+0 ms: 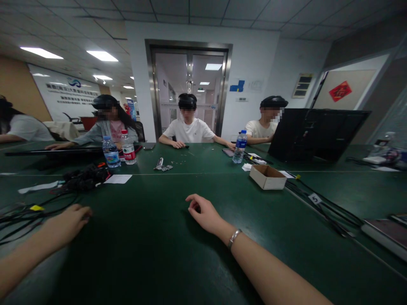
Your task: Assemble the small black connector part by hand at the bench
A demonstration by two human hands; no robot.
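Over the dark green table (136,237), my right hand (204,212) is held with loosely bent fingers and a gap between thumb and forefinger. It holds nothing that I can see, and a silver bracelet is on its wrist. At the left, my left hand (66,222) hangs palm down close to black cables (19,220) with a yellow tag. Its fingers are slightly blurred, loosely curved and apart, with no object visible in them. Whether either hand touches the tabletop I cannot tell.
An open cardboard box (267,180) stands right of centre, near a blue-capped water bottle (239,147). Two more bottles (111,153) and a tangled black heap (84,178) are at left. A black monitor (314,133) stands at right. Several people sit across the table.
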